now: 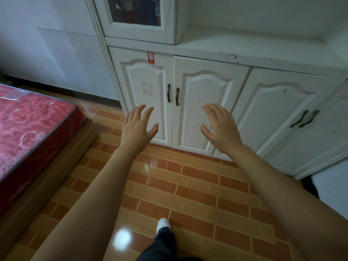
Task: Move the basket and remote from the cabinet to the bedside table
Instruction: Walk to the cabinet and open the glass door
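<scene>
A white cabinet (205, 102) stands ahead with its lower doors closed. Two dark handles (172, 93) sit side by side where the left pair of doors meets. My left hand (138, 127) is stretched out in front of the left door, fingers spread and holding nothing. My right hand (219, 125) hovers in front of the neighbouring door, also spread and holding nothing. Both hands are a little below the handles and apart from them. No basket, remote or bedside table is in view.
A bed with a red mattress (28, 127) on a wooden base fills the left side. The cabinet's countertop (244, 44) runs to the right, with a glass-door upper unit (139, 17) above. Another door pair has handles (305, 118) at the right. Orange tiled floor (178, 185) lies underfoot.
</scene>
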